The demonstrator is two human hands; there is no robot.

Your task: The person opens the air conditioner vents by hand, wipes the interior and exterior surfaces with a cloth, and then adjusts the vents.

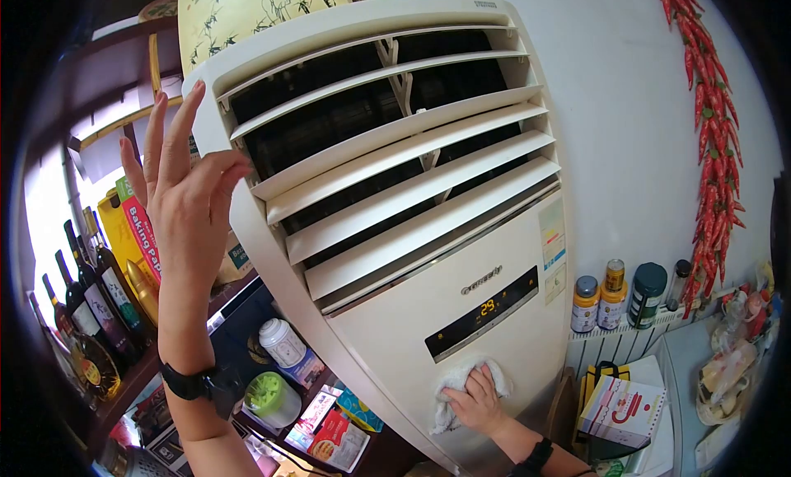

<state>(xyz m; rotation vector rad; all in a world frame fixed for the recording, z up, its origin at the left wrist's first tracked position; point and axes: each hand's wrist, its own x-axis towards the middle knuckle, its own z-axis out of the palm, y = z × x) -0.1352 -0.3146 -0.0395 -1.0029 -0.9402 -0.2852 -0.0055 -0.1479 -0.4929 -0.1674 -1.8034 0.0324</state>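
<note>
A tall white air conditioner (pixel 379 345) with wide slats and a lit display reading 29 fills the middle of the view. My left hand (pixel 191 176) is raised beside its left edge near the slats, thumb and index finger pinched together, the other fingers stretched up. Whether anything is between the pinched fingertips is too small to tell. Below the display, my right hand (pixel 478 397) presses a white cloth (pixel 497 380) against the front panel. Both wrists wear black bands.
Bottles (pixel 91 300) and a baking paper box (pixel 138 230) stand on the left shelf. Lower down is a green-and-white container (pixel 272 401). Supplement jars (pixel 610 300) line the radiator at right. Dried red chillies (pixel 715 164) hang on the wall.
</note>
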